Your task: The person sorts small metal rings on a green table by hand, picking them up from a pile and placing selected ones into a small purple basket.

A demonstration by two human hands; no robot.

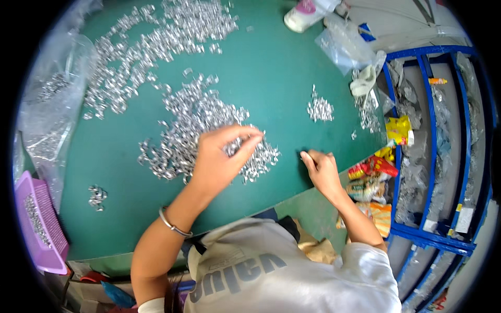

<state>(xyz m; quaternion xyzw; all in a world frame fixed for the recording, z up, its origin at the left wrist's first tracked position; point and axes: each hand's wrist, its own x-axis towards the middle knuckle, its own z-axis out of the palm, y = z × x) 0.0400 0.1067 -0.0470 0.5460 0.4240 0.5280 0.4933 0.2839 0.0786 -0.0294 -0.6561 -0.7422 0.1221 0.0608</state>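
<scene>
Small shiny silver metal pieces, curved like clips, lie in a heap (193, 115) on the green tabletop (271, 78). My left hand (216, 156), with a metal bangle (173, 223) on its forearm, is over the heap's near right side. Its thumb and forefinger come together at the tips; anything between them is too small to make out. To the right, by the table's near edge, my right hand (323, 173) is closed, thumb against curled fingers. What it holds, if anything, I cannot tell. A small pile of metal pieces (320, 109) lies beyond it.
A larger spread of pieces (182, 26) covers the far left, beside clear plastic bags (62, 94). A purple basket (49, 224) stands left, near a small cluster (97, 197). At right are a blue rack (428, 156), snack packets (373, 169) and a white bottle (308, 14).
</scene>
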